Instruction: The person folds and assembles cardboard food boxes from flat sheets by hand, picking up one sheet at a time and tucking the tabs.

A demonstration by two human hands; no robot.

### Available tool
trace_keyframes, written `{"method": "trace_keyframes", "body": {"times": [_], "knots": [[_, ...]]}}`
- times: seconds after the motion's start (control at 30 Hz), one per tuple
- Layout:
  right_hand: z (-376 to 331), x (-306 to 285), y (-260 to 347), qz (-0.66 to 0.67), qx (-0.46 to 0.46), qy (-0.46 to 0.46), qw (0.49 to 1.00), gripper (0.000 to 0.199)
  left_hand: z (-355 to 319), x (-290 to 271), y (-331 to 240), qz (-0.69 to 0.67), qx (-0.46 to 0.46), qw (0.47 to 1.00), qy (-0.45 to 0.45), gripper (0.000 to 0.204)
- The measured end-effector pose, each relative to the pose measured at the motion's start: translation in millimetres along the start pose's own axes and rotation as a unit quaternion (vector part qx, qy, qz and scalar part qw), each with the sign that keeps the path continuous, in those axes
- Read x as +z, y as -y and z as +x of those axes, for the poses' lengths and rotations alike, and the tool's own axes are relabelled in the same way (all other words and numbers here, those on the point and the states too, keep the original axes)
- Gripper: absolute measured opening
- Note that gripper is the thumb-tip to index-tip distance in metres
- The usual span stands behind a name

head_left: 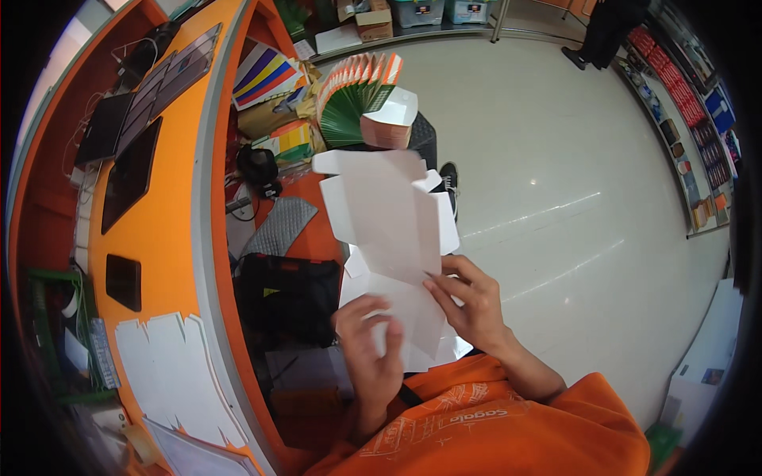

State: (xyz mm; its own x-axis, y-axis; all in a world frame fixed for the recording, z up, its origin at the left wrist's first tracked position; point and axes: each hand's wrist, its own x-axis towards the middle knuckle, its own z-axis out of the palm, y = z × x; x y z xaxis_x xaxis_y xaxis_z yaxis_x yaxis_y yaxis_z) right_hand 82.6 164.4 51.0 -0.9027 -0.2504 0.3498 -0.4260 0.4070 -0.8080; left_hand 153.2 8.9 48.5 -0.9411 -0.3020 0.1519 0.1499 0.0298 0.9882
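Observation:
An unfolded white cardboard box blank with flaps and tabs along its sides is in front of my body, creased across its middle, the far panel raised. My right hand pinches its right edge near the crease between thumb and fingers. Over the near left part of the blank, my left hand has its fingers bent and its thumb apart, slightly blurred, with nothing visible in it. Beyond the blank stands a fanned row of green and orange folded cartons, with a white-topped box at its near end.
To the left runs an orange counter bearing a black phone, a dark tablet and a stack of flat white box blanks. A black bag lies below it. Shelves line the far right; a person stands nearby.

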Motion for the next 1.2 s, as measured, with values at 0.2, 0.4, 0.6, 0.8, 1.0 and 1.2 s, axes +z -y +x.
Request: {"method": "trace_keyframes", "body": {"times": [0.2,0.4,0.6,0.8,1.0,1.2], "knots": [[-6,3,11,-0.011,-0.119,0.081,0.99,0.027,27,13,-5,-0.111,-0.111,0.987,0.035,0.046],[-13,5,5,0.014,-0.064,0.102,0.993,0.043,27,-1,12,-0.028,-0.109,0.993,0.034,0.026],[-18,3,1,0.265,0.24,0.024,0.934,0.023,19,-7,18,0.066,-0.042,0.997,-0.018,0.032],[-17,9,-6,0.29,0.161,-0.019,0.943,0.01,14,8,18,0.137,0.057,0.988,-0.037,0.026],[4,3,10,0.255,0.044,-0.018,0.966,0.012,-6,-16,44,0.163,0.073,0.983,0.036,0.034],[12,-4,18,0.249,0.006,0.003,0.968,0.014,-13,-21,42,0.161,0.108,0.98,0.037,0.037]]}}
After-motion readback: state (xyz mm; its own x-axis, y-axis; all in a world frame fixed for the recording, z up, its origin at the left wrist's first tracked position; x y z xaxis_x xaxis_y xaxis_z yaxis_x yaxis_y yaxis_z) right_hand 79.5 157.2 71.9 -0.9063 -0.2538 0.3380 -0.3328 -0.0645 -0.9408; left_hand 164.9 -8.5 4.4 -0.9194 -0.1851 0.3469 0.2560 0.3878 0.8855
